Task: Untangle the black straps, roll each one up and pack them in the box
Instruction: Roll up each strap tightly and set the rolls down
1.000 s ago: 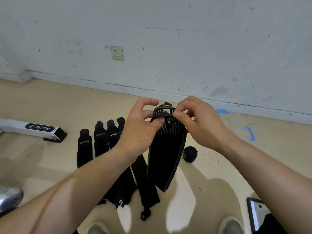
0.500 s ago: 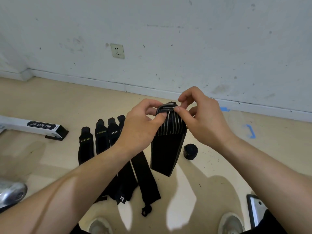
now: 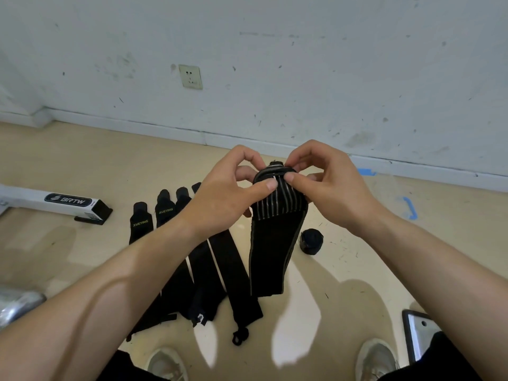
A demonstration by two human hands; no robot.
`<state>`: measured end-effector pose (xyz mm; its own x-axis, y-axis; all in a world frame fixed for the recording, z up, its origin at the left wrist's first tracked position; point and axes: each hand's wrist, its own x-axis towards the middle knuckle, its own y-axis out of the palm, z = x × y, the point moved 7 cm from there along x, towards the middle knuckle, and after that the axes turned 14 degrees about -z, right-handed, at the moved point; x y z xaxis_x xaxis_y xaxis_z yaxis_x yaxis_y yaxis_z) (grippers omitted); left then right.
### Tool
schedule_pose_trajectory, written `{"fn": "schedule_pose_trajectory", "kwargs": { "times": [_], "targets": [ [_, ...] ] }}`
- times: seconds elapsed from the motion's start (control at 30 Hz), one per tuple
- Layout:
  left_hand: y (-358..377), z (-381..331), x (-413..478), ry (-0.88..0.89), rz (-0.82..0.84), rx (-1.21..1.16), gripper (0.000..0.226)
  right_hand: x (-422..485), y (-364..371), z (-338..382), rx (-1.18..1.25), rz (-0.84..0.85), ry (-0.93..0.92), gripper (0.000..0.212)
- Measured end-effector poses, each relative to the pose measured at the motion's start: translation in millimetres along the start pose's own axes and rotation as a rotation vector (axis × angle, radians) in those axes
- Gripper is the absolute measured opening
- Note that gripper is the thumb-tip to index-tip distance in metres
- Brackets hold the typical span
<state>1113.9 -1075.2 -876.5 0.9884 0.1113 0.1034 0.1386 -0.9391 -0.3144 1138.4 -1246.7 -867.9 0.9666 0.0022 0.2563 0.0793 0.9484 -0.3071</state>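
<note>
Left hand (image 3: 228,193) and right hand (image 3: 330,188), both raised above the floor (image 3: 357,270), pinch the top end of one striped black strap (image 3: 275,243) between thumbs and curled fingers. Change noted: the loose loop of a second ago is now a tighter coil under the thumbs, with the tail hanging free below. Judgement: rolling of this strap has begun, and most of its length is left. On the floor: one rolled strap (image 3: 311,241) just beside the tail; several flat straps (image 3: 214,270) laid side by side. Box: not identifiable in view.
</note>
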Motion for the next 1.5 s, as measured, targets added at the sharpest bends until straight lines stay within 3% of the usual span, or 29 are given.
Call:
{"fn": "schedule_pose_trajectory", "kwargs": {
  "times": [0.13,0.3,0.47,0.57,0.73,1.1,1.37,1.5],
  "targets": [
    [-3,-11,-2,0.033,0.018,-0.067,0.01,-1,1,1,0.09,0.05,0.048,0.02],
    [1,-4,-3,-0.134,0.122,-0.243,0.009,-5,11,-4,0.417,0.213,0.313,0.023],
    [1,0,-2,-0.201,0.146,-0.249,0.016,-7,13,-7,0.525,0.245,0.456,0.021],
    [0,2,-3,-0.179,0.093,-0.163,0.015,-6,14,-9,0.475,0.208,0.443,0.011],
    [3,11,-6,-0.262,-0.001,-0.176,0.02,-5,12,-17,0.393,0.149,0.43,0.015],
    [8,10,-7,-0.264,0.067,-0.283,0.025,-7,15,-14,0.509,0.145,0.495,0.029],
    [6,8,-5,-0.154,-0.011,-0.148,0.03,-7,15,-20,0.446,0.161,0.452,0.006],
    [5,10,-4,-0.139,-0.023,-0.114,0.028,-7,14,-22,0.375,0.115,0.417,0.009]
  ]
}}
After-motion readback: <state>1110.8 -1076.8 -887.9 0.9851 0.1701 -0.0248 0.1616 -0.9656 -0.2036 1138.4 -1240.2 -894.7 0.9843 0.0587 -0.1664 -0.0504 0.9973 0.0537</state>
